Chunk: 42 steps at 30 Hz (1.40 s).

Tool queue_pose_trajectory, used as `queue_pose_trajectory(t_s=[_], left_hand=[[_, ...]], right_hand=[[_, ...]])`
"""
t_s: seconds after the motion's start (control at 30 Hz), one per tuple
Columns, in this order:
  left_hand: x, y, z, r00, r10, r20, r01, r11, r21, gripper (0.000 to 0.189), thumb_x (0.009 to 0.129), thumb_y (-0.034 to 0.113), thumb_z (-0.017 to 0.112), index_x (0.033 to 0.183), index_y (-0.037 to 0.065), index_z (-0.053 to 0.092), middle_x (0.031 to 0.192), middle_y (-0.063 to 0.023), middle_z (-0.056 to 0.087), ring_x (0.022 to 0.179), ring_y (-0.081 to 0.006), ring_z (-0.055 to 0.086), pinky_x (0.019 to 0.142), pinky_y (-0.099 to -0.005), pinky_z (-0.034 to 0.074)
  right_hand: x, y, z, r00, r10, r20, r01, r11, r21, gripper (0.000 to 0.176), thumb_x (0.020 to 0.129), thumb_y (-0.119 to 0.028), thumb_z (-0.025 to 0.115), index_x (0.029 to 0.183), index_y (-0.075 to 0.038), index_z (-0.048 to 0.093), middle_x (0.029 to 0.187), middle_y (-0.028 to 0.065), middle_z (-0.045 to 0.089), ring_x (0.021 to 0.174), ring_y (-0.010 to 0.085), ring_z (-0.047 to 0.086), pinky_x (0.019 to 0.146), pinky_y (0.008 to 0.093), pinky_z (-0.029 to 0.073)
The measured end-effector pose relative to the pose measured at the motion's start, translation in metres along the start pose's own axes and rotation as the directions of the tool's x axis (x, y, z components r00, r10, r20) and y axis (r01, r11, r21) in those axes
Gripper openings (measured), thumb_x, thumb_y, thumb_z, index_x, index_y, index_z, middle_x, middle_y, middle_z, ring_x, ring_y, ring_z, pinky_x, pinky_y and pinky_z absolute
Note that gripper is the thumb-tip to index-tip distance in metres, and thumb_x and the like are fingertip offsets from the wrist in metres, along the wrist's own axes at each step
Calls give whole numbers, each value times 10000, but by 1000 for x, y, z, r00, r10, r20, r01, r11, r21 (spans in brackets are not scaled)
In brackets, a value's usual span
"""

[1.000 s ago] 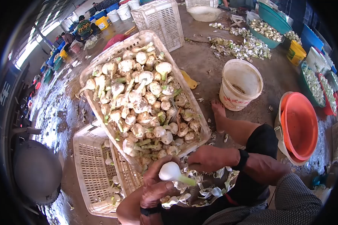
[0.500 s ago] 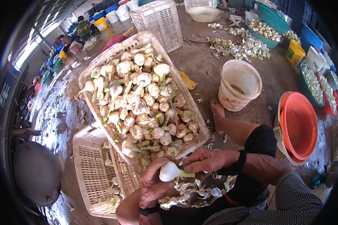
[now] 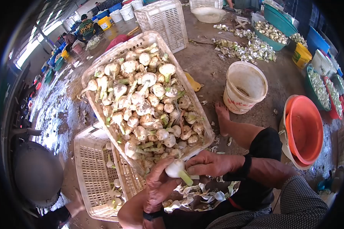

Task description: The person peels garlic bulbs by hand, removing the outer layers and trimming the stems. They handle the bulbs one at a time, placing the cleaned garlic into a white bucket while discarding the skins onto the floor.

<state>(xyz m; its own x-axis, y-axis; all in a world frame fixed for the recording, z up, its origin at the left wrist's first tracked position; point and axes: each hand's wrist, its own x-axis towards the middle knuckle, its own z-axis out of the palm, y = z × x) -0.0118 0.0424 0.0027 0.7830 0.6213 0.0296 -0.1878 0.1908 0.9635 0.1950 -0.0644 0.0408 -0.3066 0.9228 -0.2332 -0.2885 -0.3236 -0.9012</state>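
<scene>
A white garlic bulb (image 3: 175, 168) with a short green stem sits between my hands, over the near edge of the heaped crate. My left hand (image 3: 158, 184) is closed round the bulb from the left. From the right, my right hand (image 3: 212, 163) presses curled thumb and fingers against the bulb; some of its fingertips are hidden. A pale strip shows just under that hand, too small to name. Soil-stained garlic bulbs (image 3: 145, 99) with cut stems fill the tilted plastic crate (image 3: 88, 91). Loose peelings (image 3: 202, 196) lie below my hands.
A lower crate (image 3: 97, 191) holds a few cleaned bulbs. On the right stand a white bucket (image 3: 237, 103) and a red basin (image 3: 304, 129). Peelings (image 3: 252, 47) litter the floor behind. Another person's foot (image 3: 75, 204) shows at lower left, beside a round dark stool (image 3: 38, 175).
The bulb has turned so its stem points down and right, and my right fingers have shifted from the stem to the bulb's side. Another person's foot has appeared at lower left.
</scene>
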Motion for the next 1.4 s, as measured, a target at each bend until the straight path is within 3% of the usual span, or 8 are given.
queue_pose_trajectory(t_s=[0.23,0.37,0.53,0.9,0.93,1.0,1.23,1.4], left_hand=[[10,14,8,975,-216,51,220,918,-331,695,660,-24,724,1320,-2,508,1282,-136,564,1176,-252,561,1017,-386,470],[10,24,20,951,-308,12,306,949,78,716,619,8,721,1306,-11,520,1245,-118,580,1157,-237,567,1017,-344,460],[8,18,11,947,-317,55,307,942,139,716,605,-1,717,1295,-8,527,1229,-115,588,1170,-224,556,1015,-332,454],[1,-6,1,998,-69,-2,69,994,89,685,646,-165,658,1279,51,512,1216,-179,611,1079,-257,645,949,-478,542],[1,-4,1,998,-69,0,69,994,90,685,646,-165,658,1279,51,512,1216,-179,611,1079,-257,645,949,-478,542],[2,6,1,989,-151,-1,147,965,-217,709,647,-119,665,1306,73,483,1203,-206,603,1062,-307,656,972,-578,501],[5,17,-4,987,-94,130,158,710,-686,751,656,4,705,1356,20,433,1197,-245,596,1086,-366,638,824,-438,569],[3,44,-42,910,281,-306,-408,466,-785,754,820,237,759,1387,-26,338,1194,-221,574,996,-302,635,843,-426,574]], right_hand=[[8,23,-6,949,-311,40,298,855,-425,274,1020,-254,496,1027,-6,612,749,36,594,646,95,555,567,265,446],[9,30,-8,935,-355,30,320,801,-506,280,1010,-257,511,1020,8,605,725,55,587,637,119,562,569,281,451],[0,5,-6,999,-35,2,35,978,-206,286,993,-273,513,969,-10,622,667,47,610,579,118,577,537,259,455],[0,-3,-28,927,-85,-366,238,886,397,225,952,-211,554,899,-13,646,733,76,652,583,137,607,521,275,486],[1,2,-31,914,-239,-327,207,970,-128,197,935,-203,577,921,-19,644,734,86,646,608,158,624,541,301,493],[7,21,-40,926,-376,14,240,560,-793,157,886,-171,621,965,-36,637,715,126,618,689,263,659,611,395,503],[8,53,-17,994,0,108,104,277,-955,163,813,-177,620,833,-17,601,748,197,612,718,380,616,641,473,490],[10,54,-24,969,-246,14,81,264,-961,167,822,-180,589,776,-19,587,708,189,595,696,389,613,629,479,492]])
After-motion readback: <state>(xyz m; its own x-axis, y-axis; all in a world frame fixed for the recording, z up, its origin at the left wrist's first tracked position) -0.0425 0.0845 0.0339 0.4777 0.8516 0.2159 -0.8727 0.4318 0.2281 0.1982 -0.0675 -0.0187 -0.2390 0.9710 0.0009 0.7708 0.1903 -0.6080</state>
